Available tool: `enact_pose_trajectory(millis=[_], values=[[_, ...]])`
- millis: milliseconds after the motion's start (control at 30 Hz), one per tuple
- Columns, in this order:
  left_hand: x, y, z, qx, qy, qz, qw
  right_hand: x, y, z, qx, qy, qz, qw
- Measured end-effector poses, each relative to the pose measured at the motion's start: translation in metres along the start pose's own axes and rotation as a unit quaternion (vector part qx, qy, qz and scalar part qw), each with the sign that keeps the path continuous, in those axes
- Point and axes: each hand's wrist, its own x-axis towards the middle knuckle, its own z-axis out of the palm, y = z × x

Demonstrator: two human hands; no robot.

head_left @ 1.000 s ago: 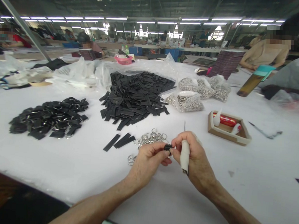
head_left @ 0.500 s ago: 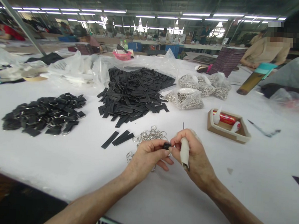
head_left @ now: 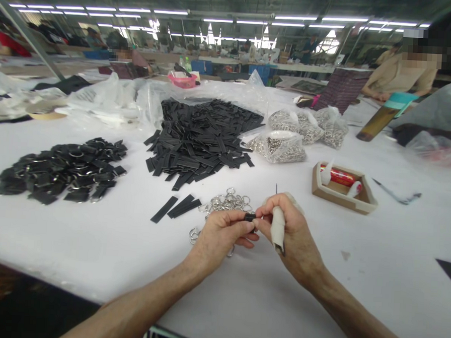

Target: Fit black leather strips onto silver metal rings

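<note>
My left hand (head_left: 222, 232) pinches a small folded black strip (head_left: 249, 217) between thumb and forefinger. The thumb and fingertips of my right hand (head_left: 288, 228) close on the strip's other side. Tucked in that same hand is a thin tool with a pale wrapped handle (head_left: 278, 230), its narrow metal tip pointing up and away. Just beyond my fingers lies a small heap of metal rings (head_left: 229, 201), partly hidden by my left hand. A few flat black strips (head_left: 183, 206) rest to the left of the rings.
A large pile of black strips (head_left: 204, 137) sits farther back, with black pieces fitted with rings (head_left: 64, 170) at left. Bags of rings (head_left: 281, 146), a small cardboard box (head_left: 342, 201), a thin metal tool (head_left: 396, 193) and a bottle (head_left: 387, 117) stand rightward. A co-worker (head_left: 402, 77) is behind.
Both hands keep their hold on the black strip, with only a slight shift of the fingers. The whole view has moved a little; the piles look the same.
</note>
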Motion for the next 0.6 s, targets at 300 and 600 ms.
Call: enact_pose_trajectory(millis=[300, 600], values=[[0.0001, 0.0006, -0.0003, 0.007, -0.001, -0.014, 1.0, 0.0007, 0.0008, -0.0002, -0.012, 0.002, -0.006, 1.0], [0.001, -0.0014, -0.0009, 0.01, 0.004, -0.016, 1.0, -0.0005, -0.0004, 0.0021, -0.007, 0.002, 0.017, 1.0]])
